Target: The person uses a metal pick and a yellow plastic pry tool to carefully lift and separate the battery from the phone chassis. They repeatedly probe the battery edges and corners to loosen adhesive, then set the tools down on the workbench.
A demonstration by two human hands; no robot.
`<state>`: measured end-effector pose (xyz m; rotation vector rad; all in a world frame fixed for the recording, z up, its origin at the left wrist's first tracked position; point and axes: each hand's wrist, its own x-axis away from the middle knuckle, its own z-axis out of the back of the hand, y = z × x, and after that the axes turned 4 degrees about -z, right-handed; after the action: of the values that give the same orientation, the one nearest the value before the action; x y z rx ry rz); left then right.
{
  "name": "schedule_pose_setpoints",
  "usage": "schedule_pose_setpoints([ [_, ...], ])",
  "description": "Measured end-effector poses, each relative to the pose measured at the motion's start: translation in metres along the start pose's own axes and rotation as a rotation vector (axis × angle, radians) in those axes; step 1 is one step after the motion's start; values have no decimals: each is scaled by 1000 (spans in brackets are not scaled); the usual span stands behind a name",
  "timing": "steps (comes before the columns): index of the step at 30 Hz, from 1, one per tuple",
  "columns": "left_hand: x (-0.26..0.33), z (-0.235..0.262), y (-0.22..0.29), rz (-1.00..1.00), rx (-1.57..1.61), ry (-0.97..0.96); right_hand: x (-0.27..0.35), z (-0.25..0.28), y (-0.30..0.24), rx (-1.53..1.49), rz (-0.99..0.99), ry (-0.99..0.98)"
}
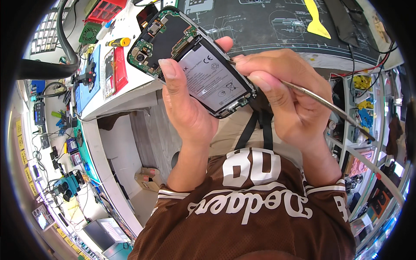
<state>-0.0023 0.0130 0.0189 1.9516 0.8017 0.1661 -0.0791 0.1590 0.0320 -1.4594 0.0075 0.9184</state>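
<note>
My left hand [188, 110] holds an opened smartphone [167, 41] tilted above the front of the bench, thumb on the near edge and fingertips showing past the far edge. The back cover is off. Green circuit boards, a camera module and a silver-grey battery [212, 76] with dark edges lie exposed. My right hand [292, 93] pinches a thin metal pry tool [327, 103] between thumb and fingers. The tool's tip meets the phone's right edge beside the battery; whether it sits under anything is hard to see. Its other end points out to the lower right.
A dark work mat [255, 28] covers the bench, with a yellow plastic scraper [318, 26] on it. To the left are a yellow screwdriver [119, 42], a red tray [121, 71] and a blue holder [89, 84]. A black curved arm [47, 70] juts in. Shelves [362, 160] stand right.
</note>
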Motion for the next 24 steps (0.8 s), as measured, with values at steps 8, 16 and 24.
schedule_pose_setpoints([
  [8, 3, 7, 5, 46, 94, -84, 5, 1, -5, -192, -138, 10],
  [16, 2, 7, 0, -9, 61, -53, 8, -8, -4, 147, 148, 23],
  [24, 7, 7, 7, -96, -43, -99, 2, 0, -1, 54, 279, 47],
])
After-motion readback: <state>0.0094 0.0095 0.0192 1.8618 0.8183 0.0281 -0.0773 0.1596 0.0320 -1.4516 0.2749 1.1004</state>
